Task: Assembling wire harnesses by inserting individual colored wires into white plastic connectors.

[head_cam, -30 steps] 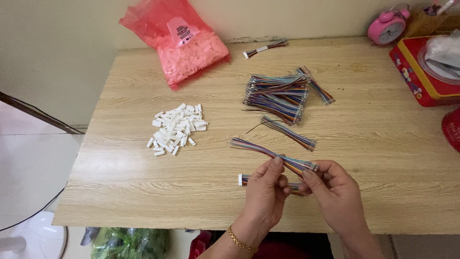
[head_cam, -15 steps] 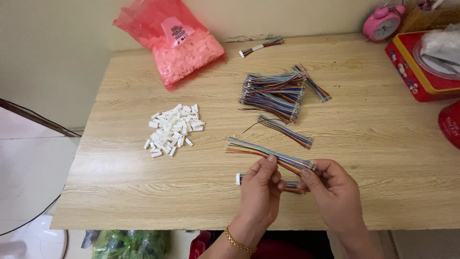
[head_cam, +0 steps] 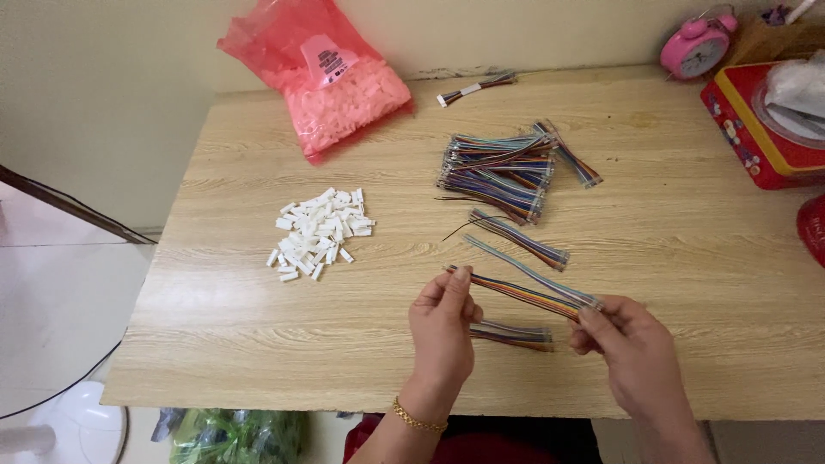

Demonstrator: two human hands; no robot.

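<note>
Rainbow-coloured ribbon cable (head_cam: 524, 292) is being held just above the wooden counter (head_cam: 258, 335), stretched on a slant between the person's two hands. The left hand (head_cam: 443, 322) is pinching the cable's near-left end between thumb and forefinger, the other fingers curled loosely; the right hand (head_cam: 627, 344) is pinching the opposite end at its small connector, fingers pressed together around it. Compared with the view a second earlier, the hands are standing further apart and the cable is being drawn out straighter, lifted clear of a second short cable (head_cam: 513, 335) that is lying flat on the counter between the wrists; this suggests one strand is being singled out and straightened. A further loose cable (head_cam: 520, 239) is lying just beyond the hands, and a larger bundle of multicoloured cables (head_cam: 498, 167) is resting further back. A heap of small white plastic connector housings (head_cam: 320, 230) is sitting well to the left, untouched. A pink plastic bag (head_cam: 331, 82) of similar parts is lying at the far edge, with a pink alarm clock (head_cam: 696, 43) and a red tin (head_cam: 756, 129) at the far right.
</note>
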